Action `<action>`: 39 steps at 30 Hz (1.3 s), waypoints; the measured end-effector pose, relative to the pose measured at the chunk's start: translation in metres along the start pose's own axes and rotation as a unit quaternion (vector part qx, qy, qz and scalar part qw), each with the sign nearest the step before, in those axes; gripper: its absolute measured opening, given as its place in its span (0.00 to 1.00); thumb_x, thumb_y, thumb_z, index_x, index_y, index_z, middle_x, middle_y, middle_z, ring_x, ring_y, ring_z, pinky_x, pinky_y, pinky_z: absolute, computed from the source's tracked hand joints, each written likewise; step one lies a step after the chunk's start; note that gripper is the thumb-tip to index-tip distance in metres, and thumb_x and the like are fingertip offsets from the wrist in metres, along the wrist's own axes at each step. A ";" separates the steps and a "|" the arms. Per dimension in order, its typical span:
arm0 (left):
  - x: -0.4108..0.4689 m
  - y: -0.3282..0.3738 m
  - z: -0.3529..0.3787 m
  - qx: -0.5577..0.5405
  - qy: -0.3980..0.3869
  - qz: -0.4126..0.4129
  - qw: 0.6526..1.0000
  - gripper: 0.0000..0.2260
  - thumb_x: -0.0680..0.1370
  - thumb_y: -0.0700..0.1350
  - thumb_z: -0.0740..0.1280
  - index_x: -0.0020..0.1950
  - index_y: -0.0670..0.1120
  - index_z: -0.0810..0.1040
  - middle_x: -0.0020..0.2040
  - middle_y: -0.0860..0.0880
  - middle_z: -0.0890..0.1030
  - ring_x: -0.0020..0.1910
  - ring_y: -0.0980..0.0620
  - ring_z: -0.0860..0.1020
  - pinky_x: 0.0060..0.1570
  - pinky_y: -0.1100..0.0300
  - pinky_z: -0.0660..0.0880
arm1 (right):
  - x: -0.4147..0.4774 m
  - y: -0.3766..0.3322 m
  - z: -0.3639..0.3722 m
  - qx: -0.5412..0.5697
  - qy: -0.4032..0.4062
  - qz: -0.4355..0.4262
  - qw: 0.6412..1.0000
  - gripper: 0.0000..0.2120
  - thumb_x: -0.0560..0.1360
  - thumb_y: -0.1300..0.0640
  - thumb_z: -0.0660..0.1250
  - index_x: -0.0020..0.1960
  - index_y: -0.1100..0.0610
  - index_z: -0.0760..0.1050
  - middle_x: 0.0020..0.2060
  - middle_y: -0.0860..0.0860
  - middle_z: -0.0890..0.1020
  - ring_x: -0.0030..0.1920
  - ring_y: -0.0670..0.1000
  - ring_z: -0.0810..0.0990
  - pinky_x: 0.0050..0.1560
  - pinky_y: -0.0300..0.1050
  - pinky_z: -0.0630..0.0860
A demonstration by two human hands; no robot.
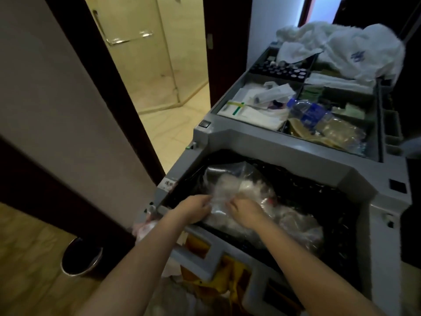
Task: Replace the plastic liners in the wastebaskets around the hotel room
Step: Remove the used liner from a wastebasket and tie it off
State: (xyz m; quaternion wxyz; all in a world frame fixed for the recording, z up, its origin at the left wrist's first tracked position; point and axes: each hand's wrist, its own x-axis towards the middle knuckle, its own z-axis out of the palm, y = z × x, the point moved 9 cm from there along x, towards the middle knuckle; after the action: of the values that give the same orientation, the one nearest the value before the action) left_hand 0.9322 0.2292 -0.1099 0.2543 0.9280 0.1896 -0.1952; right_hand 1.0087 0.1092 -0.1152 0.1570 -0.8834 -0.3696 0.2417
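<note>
A clear plastic liner (237, 185) full of crumpled white waste lies in the black-lined trash bin (319, 192) of a grey housekeeping cart. My left hand (196, 207) grips the liner's near edge at the bin's front rim. My right hand (245, 214) pinches the same plastic just to the right, the two hands close together. A dark round wastebasket (79, 258) with a metal rim stands on the floor at the lower left, with no liner visible in it.
The cart's top tray (373, 133) holds a water bottle (307, 111), packets and folded cloths. White towels (341, 46) are piled at its far end. A yellow bag (218, 277) hangs on the cart's front. The bathroom doorway (159, 65) opens to the left.
</note>
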 end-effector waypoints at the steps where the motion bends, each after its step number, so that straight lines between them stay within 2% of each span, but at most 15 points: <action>1: 0.002 -0.003 0.009 0.036 -0.022 -0.014 0.999 0.19 0.81 0.52 0.57 0.71 0.51 0.68 0.68 0.48 0.72 0.64 0.46 0.72 0.62 0.49 0.71 | 0.000 0.007 0.005 -0.005 -0.023 0.002 1.000 0.20 0.84 0.47 0.52 0.64 0.58 0.75 0.65 0.59 0.75 0.65 0.57 0.73 0.62 0.46 0.68; 4: 0.012 -0.001 0.032 0.086 -0.102 -0.048 0.990 0.18 0.81 0.54 0.54 0.69 0.52 0.69 0.67 0.46 0.72 0.63 0.44 0.72 0.61 0.47 0.71 | 0.002 0.033 0.021 0.008 -0.083 0.030 0.996 0.25 0.83 0.42 0.49 0.72 0.53 0.69 0.72 0.55 0.68 0.70 0.56 0.68 0.69 0.46 0.64; 7: 0.019 0.012 0.055 0.093 -0.173 -0.053 0.979 0.19 0.81 0.50 0.56 0.71 0.48 0.69 0.70 0.43 0.70 0.65 0.42 0.71 0.64 0.50 0.68 | 0.002 0.051 0.029 -0.007 -0.108 0.035 0.994 0.26 0.82 0.39 0.50 0.71 0.52 0.70 0.72 0.55 0.69 0.70 0.57 0.69 0.69 0.48 0.66; 10: 0.024 0.024 0.066 0.096 -0.186 -0.055 0.976 0.18 0.80 0.45 0.58 0.69 0.44 0.71 0.67 0.42 0.73 0.63 0.43 0.72 0.62 0.53 0.68 | -0.003 0.062 0.026 0.019 -0.106 0.033 0.994 0.25 0.81 0.39 0.52 0.71 0.51 0.70 0.72 0.55 0.69 0.70 0.56 0.69 0.68 0.48 0.66; 13: 0.028 0.029 0.052 0.068 -0.112 -0.047 0.990 0.16 0.80 0.48 0.60 0.65 0.44 0.75 0.62 0.43 0.76 0.59 0.43 0.75 0.59 0.53 0.71 | -0.008 0.070 0.008 0.082 -0.048 0.034 0.995 0.26 0.78 0.38 0.59 0.68 0.52 0.73 0.65 0.53 0.76 0.63 0.54 0.75 0.63 0.47 0.71; 15: 0.024 0.029 0.031 0.041 -0.027 -0.051 0.997 0.14 0.79 0.50 0.61 0.58 0.43 0.78 0.54 0.43 0.79 0.51 0.45 0.78 0.51 0.53 0.75 | -0.013 0.071 -0.015 0.108 0.041 0.032 0.993 0.28 0.72 0.34 0.60 0.63 0.52 0.74 0.58 0.51 0.79 0.57 0.54 0.77 0.57 0.49 0.74; 17: 0.015 0.029 0.002 0.023 0.069 -0.058 0.996 0.11 0.78 0.48 0.62 0.52 0.44 0.78 0.47 0.44 0.79 0.45 0.46 0.78 0.42 0.56 0.74 | -0.019 0.065 -0.042 0.092 0.139 0.015 0.986 0.20 0.73 0.40 0.63 0.57 0.54 0.74 0.52 0.49 0.78 0.53 0.51 0.76 0.52 0.48 0.74; 19: 0.002 0.029 -0.025 0.006 0.147 -0.061 0.987 0.08 0.77 0.47 0.62 0.48 0.44 0.78 0.44 0.46 0.79 0.43 0.46 0.77 0.39 0.57 0.72 | -0.022 0.047 -0.066 0.085 0.212 -0.012 0.973 0.13 0.76 0.49 0.65 0.55 0.55 0.74 0.50 0.49 0.76 0.52 0.50 0.73 0.52 0.47 0.72; 21: -0.011 0.029 -0.048 -0.014 0.205 -0.052 0.977 0.08 0.76 0.46 0.62 0.46 0.43 0.78 0.43 0.46 0.79 0.42 0.47 0.77 0.39 0.55 0.74 | -0.023 0.023 -0.080 0.106 0.240 -0.041 0.964 0.10 0.76 0.53 0.66 0.55 0.56 0.75 0.49 0.50 0.76 0.52 0.50 0.73 0.51 0.47 0.72; 23: -0.026 0.028 -0.068 -0.047 0.257 -0.029 0.965 0.08 0.76 0.45 0.63 0.48 0.43 0.79 0.45 0.45 0.81 0.43 0.47 0.78 0.44 0.52 0.77 | -0.022 -0.003 -0.088 0.132 0.257 -0.087 0.953 0.08 0.75 0.57 0.67 0.52 0.57 0.75 0.47 0.51 0.77 0.49 0.52 0.75 0.49 0.49 0.73; 25: -0.046 0.026 -0.088 -0.072 0.311 0.002 0.948 0.08 0.77 0.44 0.63 0.50 0.43 0.80 0.46 0.45 0.82 0.45 0.48 0.78 0.47 0.51 0.77 | -0.022 -0.028 -0.092 0.164 0.262 -0.119 0.943 0.06 0.75 0.59 0.67 0.51 0.57 0.76 0.45 0.50 0.78 0.46 0.50 0.76 0.46 0.47 0.74; 28: -0.086 0.008 -0.115 -0.114 0.396 0.011 0.911 0.08 0.77 0.42 0.64 0.53 0.42 0.80 0.48 0.45 0.82 0.45 0.49 0.79 0.46 0.56 0.76 | -0.023 -0.070 -0.096 0.198 0.243 -0.139 0.939 0.05 0.76 0.61 0.66 0.51 0.57 0.77 0.38 0.49 0.79 0.38 0.50 0.77 0.40 0.45 0.73; 31: -0.125 -0.024 -0.127 -0.158 0.425 -0.008 0.891 0.09 0.77 0.40 0.64 0.55 0.40 0.79 0.47 0.46 0.80 0.46 0.49 0.78 0.45 0.60 0.72 | -0.026 -0.120 -0.084 0.212 0.203 -0.168 0.941 0.03 0.77 0.61 0.65 0.48 0.56 0.78 0.33 0.51 0.79 0.35 0.52 0.79 0.37 0.46 0.75; 35: -0.193 -0.084 -0.130 -0.155 0.471 -0.051 0.867 0.09 0.76 0.39 0.65 0.55 0.40 0.80 0.48 0.45 0.82 0.45 0.51 0.78 0.46 0.62 0.71 | -0.044 -0.208 -0.053 0.212 0.150 -0.243 0.934 0.04 0.77 0.62 0.65 0.47 0.55 0.78 0.30 0.48 0.77 0.31 0.47 0.75 0.33 0.38 0.70; 39: -0.277 -0.155 -0.124 -0.177 0.515 -0.090 0.834 0.13 0.75 0.38 0.64 0.59 0.40 0.78 0.49 0.45 0.82 0.46 0.49 0.79 0.48 0.59 0.73 | -0.063 -0.298 -0.011 0.176 0.094 -0.294 0.935 0.05 0.77 0.59 0.66 0.50 0.52 0.79 0.38 0.46 0.80 0.39 0.46 0.78 0.40 0.35 0.72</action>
State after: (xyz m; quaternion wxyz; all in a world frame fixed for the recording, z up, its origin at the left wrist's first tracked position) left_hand 0.6591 0.3506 0.0540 0.2611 0.8126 0.4067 0.3257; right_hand 0.8042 0.2647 0.0494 0.4079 -0.7121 -0.5482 0.1614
